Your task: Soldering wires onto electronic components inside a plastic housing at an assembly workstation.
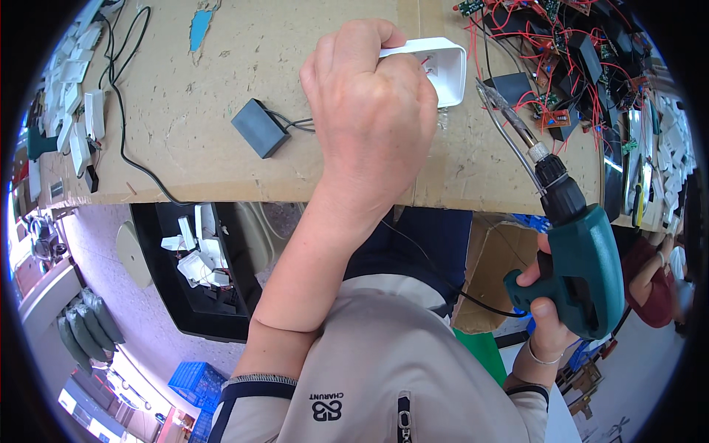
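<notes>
Open cardboard (196,166) lines the near edge of the table (509,196), before the grey box (258,129). Mid-table, the left hand (369,107) clamps its fingers on the white case (452,74); off that edge, the right hand (548,314) closes its fingers around the green soldering gun (591,240). Wired circuit boards (557,118) crowd the far right corner; a black bin (198,319) stands below.

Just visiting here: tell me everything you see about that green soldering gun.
The soldering gun has a dark green, plastic-looking body, a black collar and a dull, darkened metal tip, with a thin metal tube alongside. A black cord appears to lead to it. Held in the right grip, it points forward and leftward over the bench. Whether it's hot doesn't show.
</notes>
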Available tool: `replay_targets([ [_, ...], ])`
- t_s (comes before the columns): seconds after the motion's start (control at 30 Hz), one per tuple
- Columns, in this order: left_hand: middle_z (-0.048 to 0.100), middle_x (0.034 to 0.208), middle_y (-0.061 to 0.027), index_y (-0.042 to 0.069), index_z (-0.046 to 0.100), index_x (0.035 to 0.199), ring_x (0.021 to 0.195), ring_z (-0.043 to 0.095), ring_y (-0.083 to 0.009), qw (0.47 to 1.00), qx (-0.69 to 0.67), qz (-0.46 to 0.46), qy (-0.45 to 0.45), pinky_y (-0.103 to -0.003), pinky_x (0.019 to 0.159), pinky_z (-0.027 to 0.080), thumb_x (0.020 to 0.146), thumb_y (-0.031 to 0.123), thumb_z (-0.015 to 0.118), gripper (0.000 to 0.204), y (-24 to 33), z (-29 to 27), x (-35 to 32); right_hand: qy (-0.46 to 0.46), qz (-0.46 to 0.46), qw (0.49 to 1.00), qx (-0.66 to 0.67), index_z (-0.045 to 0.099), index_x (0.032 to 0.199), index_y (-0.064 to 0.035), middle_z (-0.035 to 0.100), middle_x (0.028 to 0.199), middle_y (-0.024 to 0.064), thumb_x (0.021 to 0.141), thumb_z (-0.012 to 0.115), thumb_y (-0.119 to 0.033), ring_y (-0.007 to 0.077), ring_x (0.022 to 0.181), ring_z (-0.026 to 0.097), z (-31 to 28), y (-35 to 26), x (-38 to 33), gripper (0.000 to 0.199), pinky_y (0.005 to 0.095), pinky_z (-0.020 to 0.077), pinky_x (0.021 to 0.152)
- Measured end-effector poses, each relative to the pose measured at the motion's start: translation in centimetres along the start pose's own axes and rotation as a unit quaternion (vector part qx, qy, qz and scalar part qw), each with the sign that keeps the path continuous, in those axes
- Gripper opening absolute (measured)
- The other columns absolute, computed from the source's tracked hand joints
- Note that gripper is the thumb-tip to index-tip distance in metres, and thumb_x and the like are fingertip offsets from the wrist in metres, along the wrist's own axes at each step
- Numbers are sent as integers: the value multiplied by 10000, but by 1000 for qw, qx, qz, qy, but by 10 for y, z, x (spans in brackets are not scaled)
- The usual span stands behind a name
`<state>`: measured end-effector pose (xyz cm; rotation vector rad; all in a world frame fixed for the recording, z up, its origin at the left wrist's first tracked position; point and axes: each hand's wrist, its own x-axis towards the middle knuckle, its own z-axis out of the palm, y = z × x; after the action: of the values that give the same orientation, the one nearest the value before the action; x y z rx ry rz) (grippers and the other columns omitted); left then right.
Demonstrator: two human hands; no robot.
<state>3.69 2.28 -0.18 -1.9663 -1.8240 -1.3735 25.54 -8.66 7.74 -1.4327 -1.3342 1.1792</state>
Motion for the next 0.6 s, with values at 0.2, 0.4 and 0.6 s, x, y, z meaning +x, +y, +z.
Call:
replay_targets([
  [0.2, 576, 863, -84, -3, 664, 687, 803, 531, -239, 1000, 2, 2, 2, -338, 721, 419, 631, 1, 625, 68, 0, 0, 0, 14, 13, 998, -55, 435, 1240, 56, 602, 1084, 193, 688, 770, -358, 143, 695, 615, -1, 1, -1, 767, 255, 507, 631],
  [0.4, 576, 862, -87, -4, 667, 688, 804, 533, -241, 1000, 2, 2, 3, -338, 725, 421, 634, 6, 625, 70, 1, 0, 0, 0, -7, 996, -86, 427, 1237, 74, 608, 1059, 189, 704, 762, -350, 146, 665, 615, -6, 5, -2, 759, 257, 507, 609],
  [0.6, 578, 857, -91, -5, 668, 691, 800, 535, -243, 1000, -1, 0, 4, -338, 718, 425, 633, 4, 625, 72, 0, 0, 0, 5, -10, 998, -69, 436, 1231, 75, 606, 1062, 194, 699, 766, -338, 152, 666, 615, -3, 4, 0, 750, 261, 506, 610],
])
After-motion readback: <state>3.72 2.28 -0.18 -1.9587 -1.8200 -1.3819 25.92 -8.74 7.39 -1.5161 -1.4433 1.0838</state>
